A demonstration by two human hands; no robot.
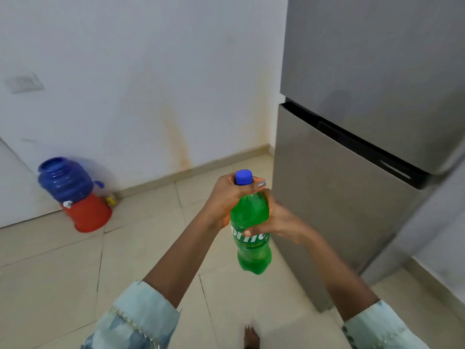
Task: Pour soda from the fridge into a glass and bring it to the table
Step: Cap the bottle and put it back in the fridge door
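- You hold one green soda bottle [251, 230] upright near the middle of the view, above the floor tiles [141, 248], with the fridge [352, 172] at its 3 o'clock.
- The bottle's label reads only in part: white letters "prit" show between your fingers, with a small yellow line beneath ending in "FLAVOURED"; the rest is covered or too small to read.
- One blue cap [243, 177] sits on the bottle's neck.
- Your left hand [226, 197] is closed around the neck at the cap, coming in from 9 o'clock, fingers curled over the top.
- Your right hand [279, 220] is wrapped around the bottle's body at the label, from 3 o'clock, with the thumb lying across the lettering.
- The fridge is grey with two doors, both shut; a dark strip runs between them. No writing on it can be read.
- At 9 o'clock, by the wall [125, 71], one blue jar [64, 178] stands on one red tub [88, 215].
- One switch plate [24, 83] shows on the wall at 10 o'clock, blurred.
- One bare foot [251, 336] shows at 6 o'clock on the tiles.
- Two pale blue sleeves [136, 318] reach to your forearms.
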